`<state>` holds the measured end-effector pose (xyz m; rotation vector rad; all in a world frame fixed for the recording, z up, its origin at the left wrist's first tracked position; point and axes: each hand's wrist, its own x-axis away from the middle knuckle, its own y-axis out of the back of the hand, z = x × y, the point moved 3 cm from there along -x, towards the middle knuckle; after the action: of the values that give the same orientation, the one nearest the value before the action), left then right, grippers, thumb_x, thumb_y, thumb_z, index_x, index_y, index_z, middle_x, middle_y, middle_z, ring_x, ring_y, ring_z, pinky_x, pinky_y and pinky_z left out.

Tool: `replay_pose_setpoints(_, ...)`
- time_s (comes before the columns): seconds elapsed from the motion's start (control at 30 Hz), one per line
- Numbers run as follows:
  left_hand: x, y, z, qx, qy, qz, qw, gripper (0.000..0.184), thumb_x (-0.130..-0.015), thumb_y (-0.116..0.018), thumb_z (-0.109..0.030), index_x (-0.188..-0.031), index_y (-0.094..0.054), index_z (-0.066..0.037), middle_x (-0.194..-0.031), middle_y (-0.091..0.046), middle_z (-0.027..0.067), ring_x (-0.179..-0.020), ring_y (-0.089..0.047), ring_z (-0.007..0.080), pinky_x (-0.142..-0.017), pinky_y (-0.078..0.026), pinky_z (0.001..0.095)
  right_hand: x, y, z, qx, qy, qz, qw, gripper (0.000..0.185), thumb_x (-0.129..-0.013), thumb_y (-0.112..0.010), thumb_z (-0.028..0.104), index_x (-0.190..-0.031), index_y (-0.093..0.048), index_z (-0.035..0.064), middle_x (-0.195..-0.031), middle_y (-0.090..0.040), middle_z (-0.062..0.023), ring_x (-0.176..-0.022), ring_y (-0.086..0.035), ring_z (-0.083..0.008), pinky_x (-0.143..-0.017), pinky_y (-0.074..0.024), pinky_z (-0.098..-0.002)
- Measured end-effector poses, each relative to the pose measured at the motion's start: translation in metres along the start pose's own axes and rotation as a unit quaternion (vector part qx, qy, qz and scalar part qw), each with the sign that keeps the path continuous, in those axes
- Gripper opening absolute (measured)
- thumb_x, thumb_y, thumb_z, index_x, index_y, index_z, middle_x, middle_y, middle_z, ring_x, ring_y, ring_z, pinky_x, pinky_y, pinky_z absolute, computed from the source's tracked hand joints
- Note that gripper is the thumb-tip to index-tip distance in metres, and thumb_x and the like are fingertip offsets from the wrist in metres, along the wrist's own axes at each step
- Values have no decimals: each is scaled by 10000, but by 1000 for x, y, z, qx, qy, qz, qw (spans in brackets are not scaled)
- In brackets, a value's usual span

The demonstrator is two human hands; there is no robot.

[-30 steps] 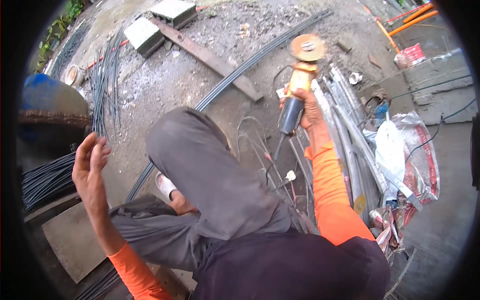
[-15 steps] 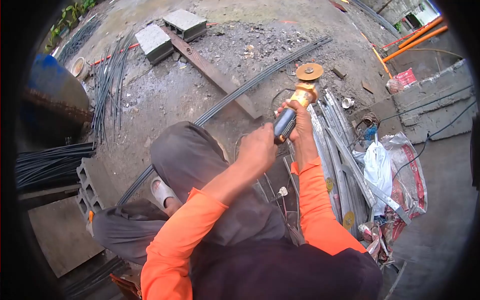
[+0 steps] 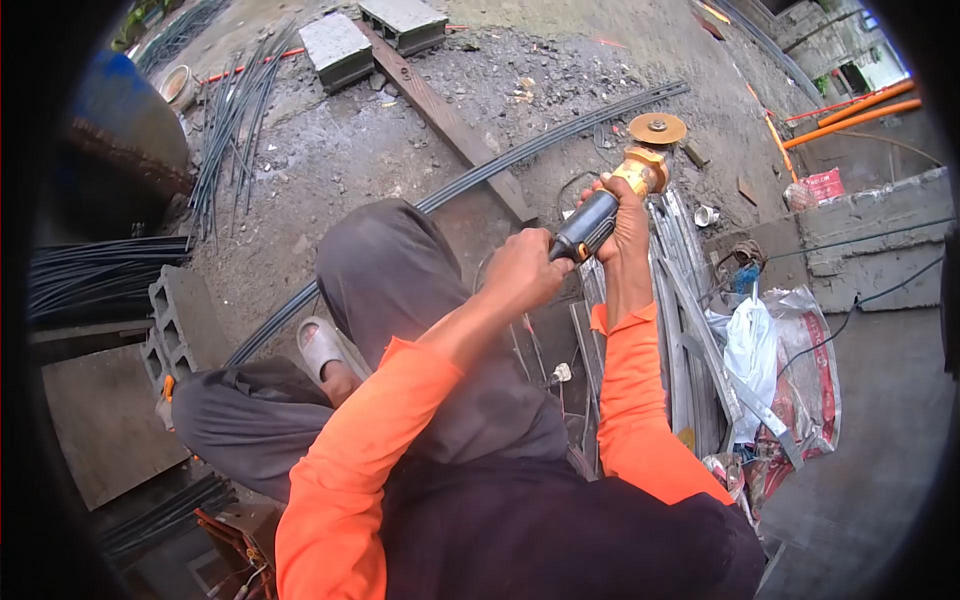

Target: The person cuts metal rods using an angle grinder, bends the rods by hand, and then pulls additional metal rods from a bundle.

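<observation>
A yellow and black angle grinder [image 3: 588, 226] is held out in front of my knee, its orange-brown disc [image 3: 657, 128] at the far end. My right hand [image 3: 628, 222] wraps round the body just behind the yellow gear head. At the rear end, my left hand [image 3: 525, 268] is closed on the black handle, its fingertips partly hidden. The disc is apart from any workpiece, above the rubble ground. Beneath and right of the grinder lie silvery metal channels [image 3: 690, 290]. A bundle of steel rebars [image 3: 540, 140] runs diagonally beyond my knee.
A wooden plank [image 3: 440, 110] reaches from concrete blocks [image 3: 337, 52] toward the rebars. To the left are a blue drum [image 3: 125, 135], more rebar [image 3: 100, 275] and a hollow block [image 3: 185, 320]. White and red sacks [image 3: 755, 350] and a low concrete wall [image 3: 880, 240] stand right.
The camera view has turned a little. In the picture the grinder and both hands sit slightly farther right, with the disc a bit higher. Both hands keep their hold.
</observation>
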<state>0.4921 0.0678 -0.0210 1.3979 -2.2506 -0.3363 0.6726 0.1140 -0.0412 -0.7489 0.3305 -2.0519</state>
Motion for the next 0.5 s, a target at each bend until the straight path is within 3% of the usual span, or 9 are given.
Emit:
replay_pose_setpoints(0.13,-5,-6,5,-25,4,26,999,413,-836,-693,-318,-967,-690,74,-902,-694,295,-918,-707,421,-802,-525,488,8,-7,1,48,52,4,998,212,-821,-726,58,-955,-600,-46,-782,-660,-113,-599,-685,-203,-533,-592,-337)
replay_pose_setpoints(0.5,-11,-4,6,-35,-8,7,999,379,-864,-701,-278,-940,-678,93,-936,-681,335,-961,-688,464,-825,-528,516,-5,-11,-3,65,49,-7,997,204,-830,-695,39,-972,-602,-73,-788,-663,-122,-594,-678,-206,-538,-593,-338)
